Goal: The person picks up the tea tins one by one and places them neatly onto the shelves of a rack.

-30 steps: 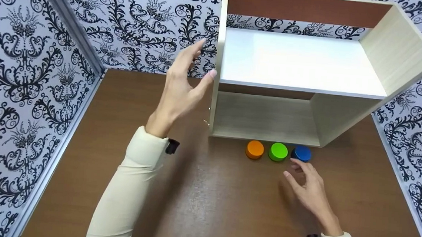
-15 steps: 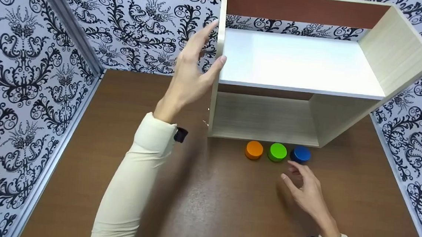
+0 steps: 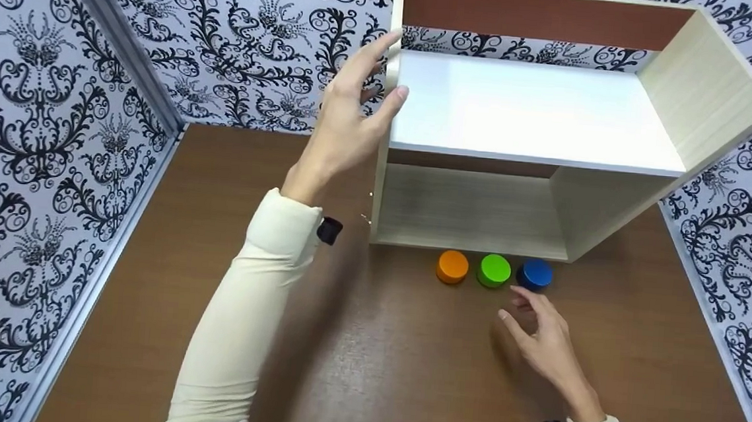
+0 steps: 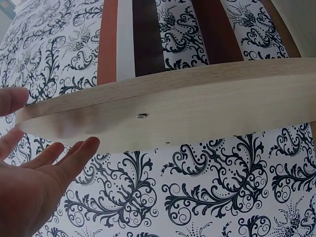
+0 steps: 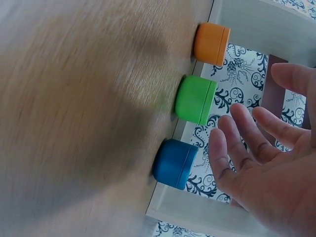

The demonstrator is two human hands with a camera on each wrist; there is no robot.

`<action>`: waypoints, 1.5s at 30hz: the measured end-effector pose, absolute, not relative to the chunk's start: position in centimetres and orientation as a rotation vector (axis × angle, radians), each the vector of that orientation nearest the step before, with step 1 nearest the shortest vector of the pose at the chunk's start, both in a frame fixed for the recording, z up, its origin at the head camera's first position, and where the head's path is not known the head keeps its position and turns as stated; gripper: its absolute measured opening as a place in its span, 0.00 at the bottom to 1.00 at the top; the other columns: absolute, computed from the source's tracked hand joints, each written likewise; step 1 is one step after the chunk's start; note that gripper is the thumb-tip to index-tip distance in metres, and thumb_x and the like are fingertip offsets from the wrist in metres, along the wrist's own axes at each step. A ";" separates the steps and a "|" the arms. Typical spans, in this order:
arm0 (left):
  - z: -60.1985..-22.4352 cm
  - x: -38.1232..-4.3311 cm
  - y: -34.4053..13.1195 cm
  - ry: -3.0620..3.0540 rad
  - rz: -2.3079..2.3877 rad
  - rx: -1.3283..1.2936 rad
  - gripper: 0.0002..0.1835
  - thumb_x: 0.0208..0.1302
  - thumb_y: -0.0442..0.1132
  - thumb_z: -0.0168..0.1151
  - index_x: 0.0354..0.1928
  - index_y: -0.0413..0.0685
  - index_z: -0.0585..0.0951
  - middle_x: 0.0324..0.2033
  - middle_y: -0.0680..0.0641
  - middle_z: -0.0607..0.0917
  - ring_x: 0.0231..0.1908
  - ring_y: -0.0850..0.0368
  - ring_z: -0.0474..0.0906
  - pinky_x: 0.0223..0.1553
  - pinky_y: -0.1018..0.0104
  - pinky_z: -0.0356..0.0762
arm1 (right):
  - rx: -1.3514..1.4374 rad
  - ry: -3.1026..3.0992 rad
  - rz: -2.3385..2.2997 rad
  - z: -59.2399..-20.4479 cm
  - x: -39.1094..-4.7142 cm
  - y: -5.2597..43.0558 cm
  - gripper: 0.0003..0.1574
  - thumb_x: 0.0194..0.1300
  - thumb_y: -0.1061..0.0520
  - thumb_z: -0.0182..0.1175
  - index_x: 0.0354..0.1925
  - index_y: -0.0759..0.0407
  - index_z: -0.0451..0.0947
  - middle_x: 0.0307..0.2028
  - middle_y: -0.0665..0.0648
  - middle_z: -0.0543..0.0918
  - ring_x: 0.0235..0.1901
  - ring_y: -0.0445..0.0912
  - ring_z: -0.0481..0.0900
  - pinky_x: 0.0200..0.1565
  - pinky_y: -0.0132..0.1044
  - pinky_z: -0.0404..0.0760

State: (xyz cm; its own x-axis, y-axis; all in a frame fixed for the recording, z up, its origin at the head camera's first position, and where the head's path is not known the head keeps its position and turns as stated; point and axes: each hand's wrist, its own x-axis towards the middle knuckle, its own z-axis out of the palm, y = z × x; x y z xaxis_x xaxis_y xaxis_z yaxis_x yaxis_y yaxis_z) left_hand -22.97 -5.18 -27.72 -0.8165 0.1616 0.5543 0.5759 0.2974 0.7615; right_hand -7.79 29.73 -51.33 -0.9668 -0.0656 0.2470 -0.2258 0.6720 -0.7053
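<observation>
A: Your left hand [image 3: 345, 126] is at the left side panel [image 4: 197, 108] of the two-level shelf unit [image 3: 538, 110]. Your thumb stands apart from the fingers, at the panel's front edge; whether the skin touches the wood, I cannot tell.

B: And your right hand [image 3: 551, 349] is near the blue lidded container [image 3: 536, 273], with its fingers lightly bent and the thumb apart from them. This container stands on the brown tabletop [image 3: 404, 372], in one row with the green container [image 3: 494, 270] and the orange container [image 3: 452, 266], just before the shelf unit.
</observation>
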 end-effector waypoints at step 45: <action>-28.1 -23.6 -5.0 -2.063 -1.789 -0.638 0.28 0.69 0.30 0.64 0.70 0.41 0.72 0.70 0.45 0.72 0.63 0.52 0.74 0.63 0.71 0.78 | -0.022 -2.657 1.037 -52.2 -12.0 34.5 0.41 0.55 0.56 0.77 0.63 0.67 0.73 0.51 0.70 0.74 0.49 0.59 0.74 0.44 0.44 0.75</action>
